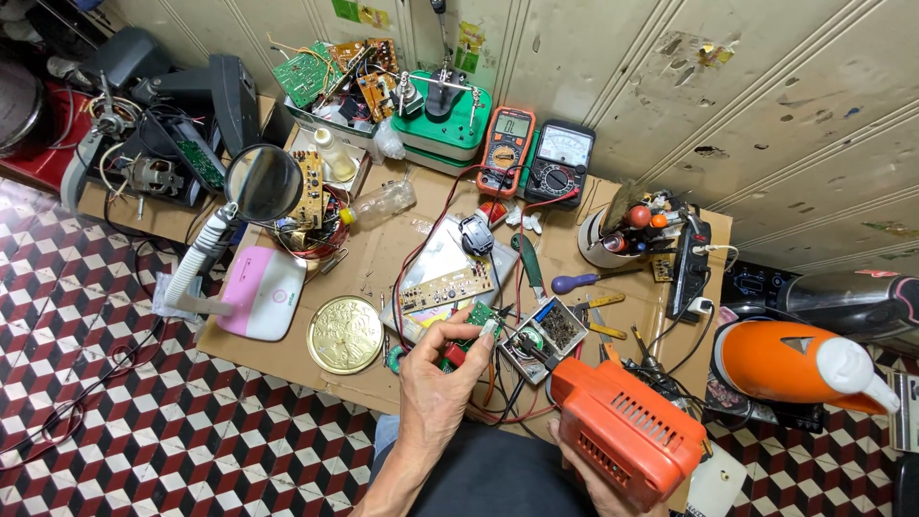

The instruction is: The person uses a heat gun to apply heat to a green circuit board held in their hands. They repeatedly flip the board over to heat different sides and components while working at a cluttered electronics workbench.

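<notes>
1. The left hand (436, 378) was raised over the near edge of the counter (287, 356), its fingers pressed together around a small green circuit board (481, 316), pinched between thumb and fingertips.
2. That board was held just above the counter, close in front of a larger tan circuit board (445, 285) lying on a grey tray.
3. The right hand (598, 483) was mostly hidden beneath an orange soldering gun (627, 433); its fingers were wrapped about the gun's body, gripping it.
4. The gun's dark tip (529, 350) pointed toward the green board and stood just beside it, over a small square tin (546, 335) with dark contents.
5. Red and black wires (498, 402) trailed across the counter beneath both hands.
6. To the left lay a round brass-coloured lid (345, 334) and a pink-and-white lamp base (260, 292) carrying a magnifier (263, 182) on a flexible neck.
7. At the back of the counter stood an orange multimeter (505, 148) and a black analogue meter (561, 163), side by side.
8. A purple-handled screwdriver (579, 282) lay near a cup of tools (617, 235).
9. An orange-and-white appliance (799, 364) rested off the counter's right end.
</notes>
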